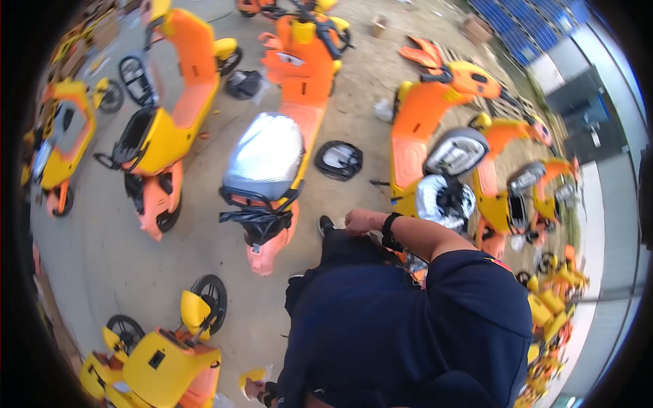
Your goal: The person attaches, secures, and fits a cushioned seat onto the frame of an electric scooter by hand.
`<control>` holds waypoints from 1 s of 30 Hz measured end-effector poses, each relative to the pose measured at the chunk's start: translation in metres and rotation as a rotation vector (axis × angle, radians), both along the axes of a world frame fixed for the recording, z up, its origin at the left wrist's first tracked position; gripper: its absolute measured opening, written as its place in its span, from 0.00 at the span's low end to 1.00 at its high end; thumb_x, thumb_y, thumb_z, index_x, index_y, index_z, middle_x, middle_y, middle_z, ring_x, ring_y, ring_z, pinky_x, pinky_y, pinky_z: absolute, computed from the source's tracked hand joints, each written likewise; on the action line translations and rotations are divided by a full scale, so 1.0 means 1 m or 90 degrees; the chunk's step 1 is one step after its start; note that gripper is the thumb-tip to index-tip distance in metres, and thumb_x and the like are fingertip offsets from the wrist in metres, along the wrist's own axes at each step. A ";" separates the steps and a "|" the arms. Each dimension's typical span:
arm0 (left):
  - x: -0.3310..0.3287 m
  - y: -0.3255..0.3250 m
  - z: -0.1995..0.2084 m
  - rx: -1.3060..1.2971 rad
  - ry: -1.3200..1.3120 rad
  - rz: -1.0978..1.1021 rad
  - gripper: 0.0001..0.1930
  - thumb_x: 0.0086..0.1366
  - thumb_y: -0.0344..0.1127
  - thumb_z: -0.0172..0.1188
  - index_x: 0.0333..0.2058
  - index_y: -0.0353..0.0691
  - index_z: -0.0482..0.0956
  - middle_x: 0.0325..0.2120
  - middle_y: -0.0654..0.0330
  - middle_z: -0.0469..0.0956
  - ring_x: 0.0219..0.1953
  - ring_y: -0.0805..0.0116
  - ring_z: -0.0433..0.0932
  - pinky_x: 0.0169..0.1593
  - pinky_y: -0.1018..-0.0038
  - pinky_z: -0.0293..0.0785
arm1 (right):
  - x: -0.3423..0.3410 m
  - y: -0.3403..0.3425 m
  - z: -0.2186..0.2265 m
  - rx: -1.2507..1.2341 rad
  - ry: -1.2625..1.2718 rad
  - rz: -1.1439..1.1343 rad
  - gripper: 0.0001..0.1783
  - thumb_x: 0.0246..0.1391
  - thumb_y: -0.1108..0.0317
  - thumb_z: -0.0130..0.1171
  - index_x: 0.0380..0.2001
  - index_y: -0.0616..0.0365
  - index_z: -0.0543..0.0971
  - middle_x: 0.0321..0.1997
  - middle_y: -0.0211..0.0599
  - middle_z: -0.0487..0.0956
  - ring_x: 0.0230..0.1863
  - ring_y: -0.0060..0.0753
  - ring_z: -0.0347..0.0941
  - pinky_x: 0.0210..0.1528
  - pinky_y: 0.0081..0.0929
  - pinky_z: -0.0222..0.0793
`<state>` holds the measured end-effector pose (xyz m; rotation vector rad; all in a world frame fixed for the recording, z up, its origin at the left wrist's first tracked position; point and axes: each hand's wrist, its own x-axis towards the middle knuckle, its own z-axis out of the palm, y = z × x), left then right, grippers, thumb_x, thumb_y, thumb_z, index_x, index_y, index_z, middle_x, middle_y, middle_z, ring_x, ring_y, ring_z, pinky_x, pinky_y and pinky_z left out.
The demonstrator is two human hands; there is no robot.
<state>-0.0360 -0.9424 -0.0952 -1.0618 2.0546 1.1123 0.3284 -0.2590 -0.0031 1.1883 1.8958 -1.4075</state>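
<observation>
My left hand (254, 389) is low at the picture's bottom edge, by my side, its fingers closed on a small yellow plastic piece (252, 375) with a curved edge. My right hand (360, 221) is in front of my body with its fingers curled in, and I see nothing in it. A black band (391, 230) circles that wrist. Ahead of me stands an orange and yellow scooter (303, 95) with a silver-wrapped seat (265, 149). On the ground beside it lies a black-rimmed seat bucket (339, 160).
To the right stands another orange scooter (411, 146) with its seat (457, 151) raised. More scooters stand at the left (156, 136) and at lower left (160, 367). A row of yellow ones (551, 319) lines the right side by a pale wall (588, 238). A black bag (245, 84) lies on the concrete.
</observation>
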 end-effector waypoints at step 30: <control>-0.019 0.009 0.243 0.254 0.714 0.408 0.06 0.58 0.23 0.59 0.32 0.41 0.77 0.26 0.68 0.75 0.26 0.75 0.76 0.31 0.76 0.75 | -0.038 0.115 -0.097 0.357 0.103 0.656 0.10 0.44 0.57 0.58 0.22 0.51 0.76 0.27 0.34 0.80 0.34 0.42 0.77 0.33 0.41 0.73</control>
